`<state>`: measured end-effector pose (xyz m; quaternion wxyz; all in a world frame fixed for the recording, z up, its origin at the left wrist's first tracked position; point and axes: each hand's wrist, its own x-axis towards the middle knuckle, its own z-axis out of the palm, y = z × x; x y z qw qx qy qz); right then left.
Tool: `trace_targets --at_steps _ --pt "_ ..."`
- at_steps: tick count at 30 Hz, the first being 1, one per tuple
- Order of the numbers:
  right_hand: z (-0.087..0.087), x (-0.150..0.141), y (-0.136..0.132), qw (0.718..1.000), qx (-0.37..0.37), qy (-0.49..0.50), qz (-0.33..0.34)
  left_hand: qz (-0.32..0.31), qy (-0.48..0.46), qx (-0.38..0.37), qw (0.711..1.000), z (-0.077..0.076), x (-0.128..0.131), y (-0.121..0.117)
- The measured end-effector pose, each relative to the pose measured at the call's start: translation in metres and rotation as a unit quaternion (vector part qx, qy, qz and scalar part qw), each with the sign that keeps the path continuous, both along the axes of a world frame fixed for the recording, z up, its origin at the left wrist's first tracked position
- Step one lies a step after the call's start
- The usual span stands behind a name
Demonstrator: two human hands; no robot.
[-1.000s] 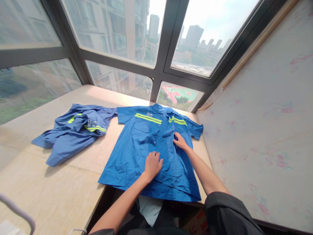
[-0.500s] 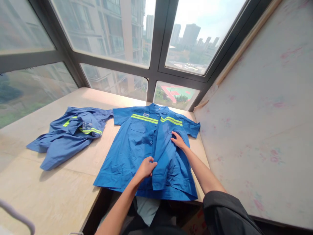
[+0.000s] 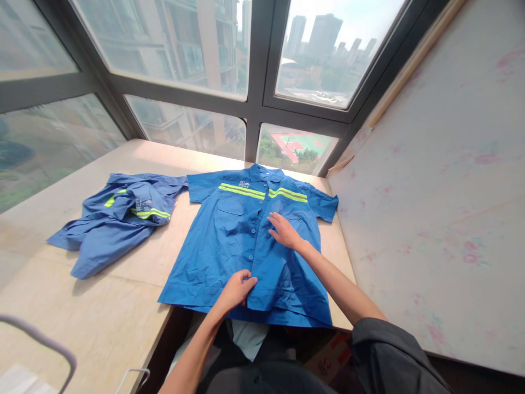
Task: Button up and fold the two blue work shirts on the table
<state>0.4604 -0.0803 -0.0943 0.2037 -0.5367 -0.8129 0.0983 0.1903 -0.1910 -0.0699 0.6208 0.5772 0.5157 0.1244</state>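
A blue short-sleeved work shirt (image 3: 229, 241) with yellow-green stripes lies spread face up, collar toward the window and hem at the near edge. My left hand (image 3: 237, 287) pinches its front placket low down, close to the hem. Higher up, my right hand (image 3: 284, 231) rests on the right front panel below the stripe, fingers stretched out and open. Buttons show along the front opening between the hands. Small wrinkles run across both panels.
A second blue work shirt (image 3: 118, 219) lies crumpled on the pale wooden surface (image 3: 118, 306) at left. Windows with dark frames (image 3: 254, 112) stand behind, and a flowered wall (image 3: 430, 208) borders the right. A grey curved rod (image 3: 45, 339) and a printed carton (image 3: 328, 358) sit low in view.
My right hand has slid left across the panel toward the button line. My left hand has drawn the placket edge slightly left and down, and the front lies flatter.
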Motion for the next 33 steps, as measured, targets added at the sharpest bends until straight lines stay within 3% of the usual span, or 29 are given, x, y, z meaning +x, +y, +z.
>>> trace_targets --at_steps 3,6,10,14,16,20,23,29,33 --pt "-0.007 -0.009 -0.011 0.995 -0.068 0.015 0.065 -0.024 0.054 0.136 0.989 -0.003 -0.007 -0.013" --pt "-0.007 -0.012 -0.025 0.992 -0.073 0.061 0.078 -0.001 0.058 0.173 0.983 -0.004 -0.012 -0.02" --pt "0.014 -0.022 -0.063 0.993 -0.006 0.092 0.074 0.027 0.03 0.164 0.986 -0.005 -0.024 -0.019" --pt "0.034 -0.033 -0.127 0.995 -0.035 0.012 0.092 0.025 0.065 0.253 0.965 -0.007 -0.042 -0.016" --pt "0.035 -0.035 -0.158 0.992 -0.078 -0.055 0.085 -0.022 0.093 0.327 0.94 -0.008 -0.05 -0.017" --pt "0.028 -0.033 -0.198 0.985 -0.115 -0.127 0.007 -0.187 0.127 0.414 0.882 -0.013 -0.058 -0.024" --pt "0.023 -0.037 -0.213 0.986 -0.099 -0.133 -0.023 -0.239 0.134 0.436 0.857 -0.018 -0.061 -0.028" --pt "0.024 -0.052 -0.229 0.981 -0.135 -0.141 -0.015 -0.196 0.092 0.473 0.854 -0.024 -0.075 -0.028" --pt "0.027 -0.045 -0.232 0.978 -0.149 -0.142 0.019 -0.192 0.07 0.479 0.854 -0.028 -0.08 -0.029"
